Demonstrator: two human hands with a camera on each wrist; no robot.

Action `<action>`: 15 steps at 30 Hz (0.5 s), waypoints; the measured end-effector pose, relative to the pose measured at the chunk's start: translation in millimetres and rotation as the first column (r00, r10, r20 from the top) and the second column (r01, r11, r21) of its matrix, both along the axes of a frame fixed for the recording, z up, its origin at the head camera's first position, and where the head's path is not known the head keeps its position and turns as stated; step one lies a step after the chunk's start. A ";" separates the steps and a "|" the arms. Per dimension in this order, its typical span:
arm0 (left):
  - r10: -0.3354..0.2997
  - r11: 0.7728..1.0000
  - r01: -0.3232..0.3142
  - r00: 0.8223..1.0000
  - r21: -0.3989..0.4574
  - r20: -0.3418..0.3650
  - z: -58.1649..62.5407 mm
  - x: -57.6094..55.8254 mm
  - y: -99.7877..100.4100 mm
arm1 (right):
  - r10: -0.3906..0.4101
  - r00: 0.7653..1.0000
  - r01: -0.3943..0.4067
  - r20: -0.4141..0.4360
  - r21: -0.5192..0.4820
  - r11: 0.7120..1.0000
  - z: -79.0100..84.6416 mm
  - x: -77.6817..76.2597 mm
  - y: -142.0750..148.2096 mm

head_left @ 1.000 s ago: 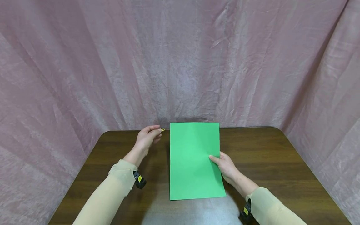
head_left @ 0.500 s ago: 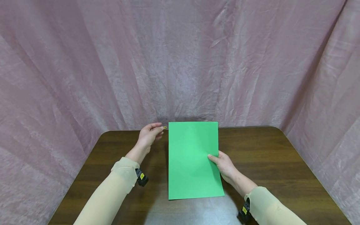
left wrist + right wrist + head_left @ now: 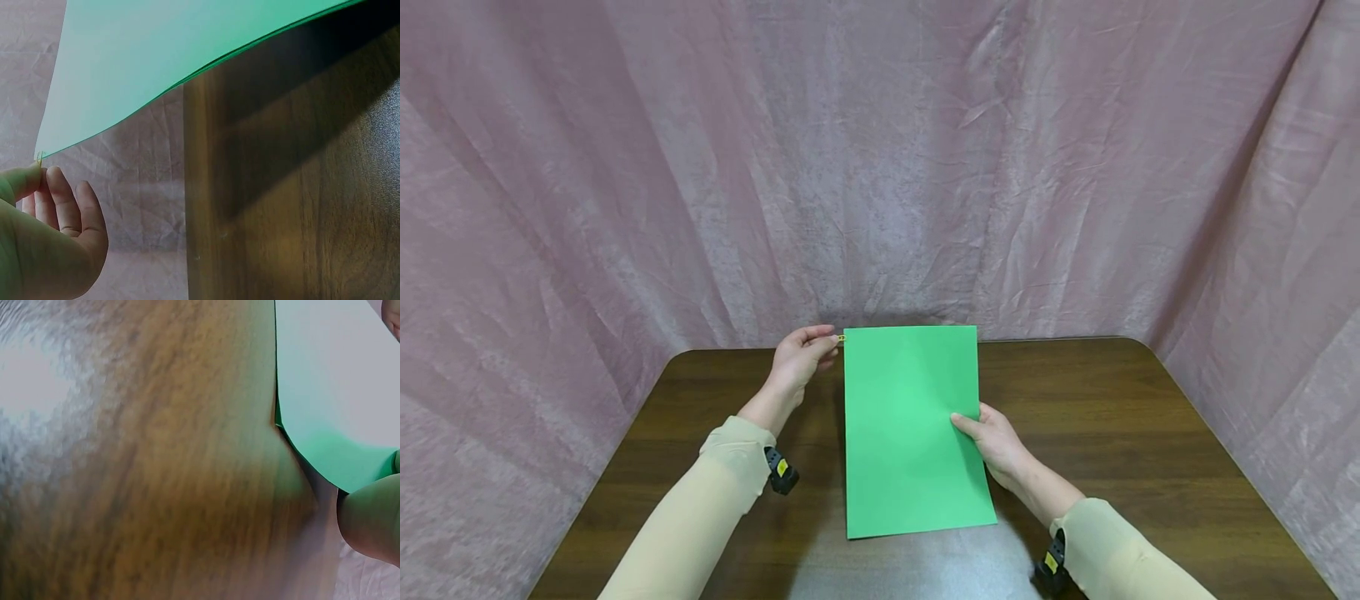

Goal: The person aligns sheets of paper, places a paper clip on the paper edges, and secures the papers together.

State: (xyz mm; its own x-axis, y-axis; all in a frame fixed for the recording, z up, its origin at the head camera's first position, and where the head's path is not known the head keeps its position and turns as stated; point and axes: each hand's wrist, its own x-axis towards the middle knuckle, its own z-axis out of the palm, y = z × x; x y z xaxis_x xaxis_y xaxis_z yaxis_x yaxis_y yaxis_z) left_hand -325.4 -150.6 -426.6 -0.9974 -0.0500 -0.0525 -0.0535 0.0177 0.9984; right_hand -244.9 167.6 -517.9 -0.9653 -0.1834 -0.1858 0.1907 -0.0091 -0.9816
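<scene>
Green paper (image 3: 902, 383) is held up over the table by my right hand (image 3: 1000, 444), its thumb on the front and the other fingers behind the right edge. Along its edge in the left wrist view, the paper (image 3: 144, 62) shows more than one layer. My left hand (image 3: 797, 362) pinches a small yellow paper clip (image 3: 841, 338) between thumb and index finger, right at the top left corner. In the left wrist view the paper clip (image 3: 40, 159) overlaps that corner. The right wrist view catches only part of my right hand (image 3: 372, 522).
A brown wooden table (image 3: 1090, 408) with rounded far corners lies under the paper. Pink curtains (image 3: 880, 167) hang behind it and at both sides. Each wrist wears a black camera on a strap.
The paper has shifted slightly left with my right hand. My left hand has moved a little right and up, bringing the paper clip from beside the paper to its top left corner.
</scene>
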 end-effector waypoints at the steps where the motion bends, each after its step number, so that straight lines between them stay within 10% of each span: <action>1: 0.000 1.000 0.000 1.000 0.003 -0.001 -0.2 -0.2 -0.1 | -0.001 1.000 0.001 0.000 0.003 1.000 0.0 0.2 -0.2; 15: 0.005 1.000 -0.005 1.000 -0.002 0.003 -2.5 -0.6 -1.4 | 0.024 1.000 -0.024 -0.006 -0.005 1.000 -0.4 1.9 0.0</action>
